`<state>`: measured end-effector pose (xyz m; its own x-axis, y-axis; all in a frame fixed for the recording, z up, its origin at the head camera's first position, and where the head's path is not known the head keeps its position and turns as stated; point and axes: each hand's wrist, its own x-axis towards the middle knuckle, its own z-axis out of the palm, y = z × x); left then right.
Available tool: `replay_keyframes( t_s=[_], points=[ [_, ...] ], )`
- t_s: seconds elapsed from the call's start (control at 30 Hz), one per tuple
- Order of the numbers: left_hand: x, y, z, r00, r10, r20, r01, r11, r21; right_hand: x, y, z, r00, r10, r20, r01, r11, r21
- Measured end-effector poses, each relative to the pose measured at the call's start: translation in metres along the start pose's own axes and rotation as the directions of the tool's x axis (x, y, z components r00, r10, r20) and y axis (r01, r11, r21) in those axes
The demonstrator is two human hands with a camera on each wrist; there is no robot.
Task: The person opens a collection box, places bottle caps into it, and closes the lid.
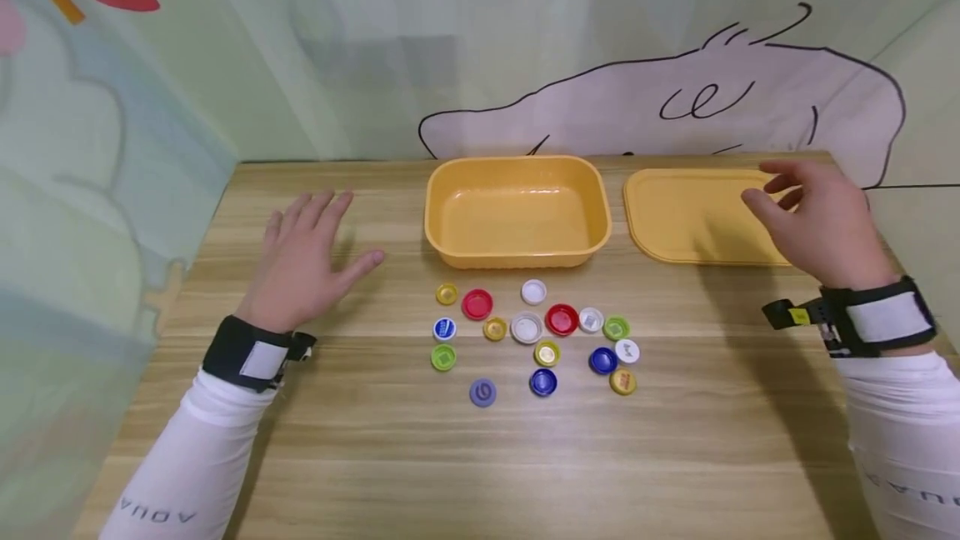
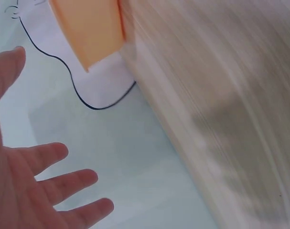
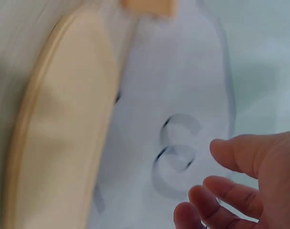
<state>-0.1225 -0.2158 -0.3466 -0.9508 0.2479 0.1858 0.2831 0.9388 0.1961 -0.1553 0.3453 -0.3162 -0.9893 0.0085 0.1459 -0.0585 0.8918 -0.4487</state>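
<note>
My left hand point(image 1: 303, 261) is held over the left part of the table, fingers spread and nothing in them. In the left wrist view its fingers point(image 2: 68, 186) reach out apart from the yellow tub point(image 2: 90, 28). The right hand point(image 1: 821, 219) hovers over the right end of a flat yellow lid point(image 1: 697, 215), its fingers loosely bent around empty air. Between the hands stands the yellow tub point(image 1: 517, 261), with nothing inside. Several bottle caps lie in front of it, among them a red cap point(image 1: 477, 304), a blue cap point(image 1: 543, 382) and a green cap point(image 1: 443, 357).
The wooden table point(image 1: 375, 457) ends at the back against a printed curtain point(image 1: 360, 57). A purple cap point(image 1: 483, 392) lies nearest the front. A white cap point(image 1: 627, 351) and an orange cap point(image 1: 622, 381) sit at the right of the group.
</note>
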Motion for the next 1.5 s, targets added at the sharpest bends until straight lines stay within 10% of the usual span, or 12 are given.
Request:
replay_keyframes(
  t_s=[0.23,0.47,0.97,1.23,1.5],
  points=[
    [-0.008,0.026,-0.007,0.991,0.109,-0.075,-0.111,0.993,-0.033,-0.024,-0.069,0.012,0.973,-0.230,0.010,0.230,0.973,-0.014],
    [-0.021,0.055,0.000,0.970,0.229,-0.076,-0.234,0.970,-0.069,-0.047,-0.117,0.039,0.902,-0.418,0.105,0.416,0.908,0.042],
    [-0.060,0.112,0.026,0.896,0.429,0.112,-0.402,0.893,-0.201,-0.104,-0.174,0.113,0.610,-0.737,0.293,0.745,0.658,0.104],
    [-0.071,0.126,0.042,0.874,0.427,0.231,-0.396,0.902,-0.170,-0.116,-0.186,0.132,0.543,-0.752,0.374,0.780,0.616,0.107],
    [-0.072,0.130,0.048,0.879,0.406,0.250,-0.370,0.911,-0.180,-0.118,-0.189,0.139,0.528,-0.738,0.421,0.773,0.622,0.121]
  ],
)
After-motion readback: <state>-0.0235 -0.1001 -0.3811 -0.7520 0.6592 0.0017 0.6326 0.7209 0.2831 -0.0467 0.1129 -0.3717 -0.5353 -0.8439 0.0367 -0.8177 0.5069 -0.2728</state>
